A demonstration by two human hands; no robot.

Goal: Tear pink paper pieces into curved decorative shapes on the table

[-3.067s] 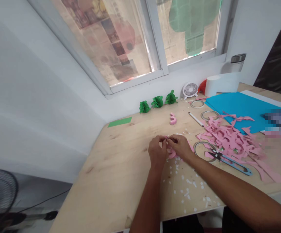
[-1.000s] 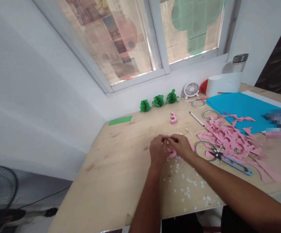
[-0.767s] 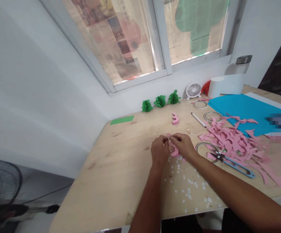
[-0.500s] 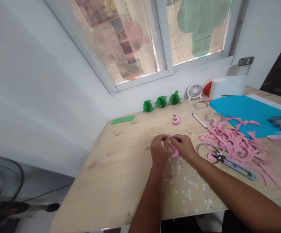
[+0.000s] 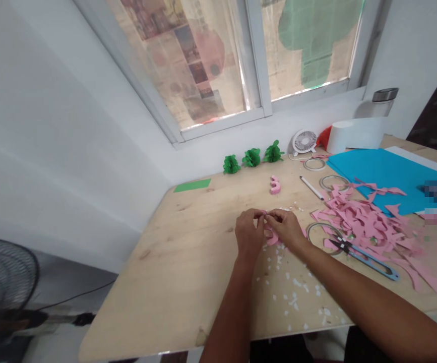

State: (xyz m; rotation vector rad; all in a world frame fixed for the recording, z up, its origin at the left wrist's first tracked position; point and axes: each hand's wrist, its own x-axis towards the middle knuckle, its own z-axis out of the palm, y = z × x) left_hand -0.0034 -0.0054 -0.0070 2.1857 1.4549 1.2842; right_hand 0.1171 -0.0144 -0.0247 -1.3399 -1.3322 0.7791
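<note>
My left hand point(image 5: 249, 231) and my right hand point(image 5: 284, 227) meet at the middle of the table, fingertips pinched on the upper end of a pink paper numeral 3 point(image 5: 272, 238). Its lower curve shows between and below my hands; my fingers cover much of the rest. Behind them a second pink numeral 3 point(image 5: 274, 185) stands on the wood. Small white paper bits point(image 5: 294, 301) are strewn under and in front of my right forearm.
To the right lie a heap of pink paper scraps point(image 5: 365, 217), blue thread snips point(image 5: 373, 263), tape rings point(image 5: 334, 183), a white pen point(image 5: 311, 187) and blue sheets point(image 5: 395, 174). Along the wall stand green paper flowers point(image 5: 251, 158) and a small white fan point(image 5: 304, 142). A green strip point(image 5: 192, 185) lies left.
My fingertips have closed in slightly around the top of the pink numeral, covering a little more of it. The view has shifted slightly; the other things have not moved.
</note>
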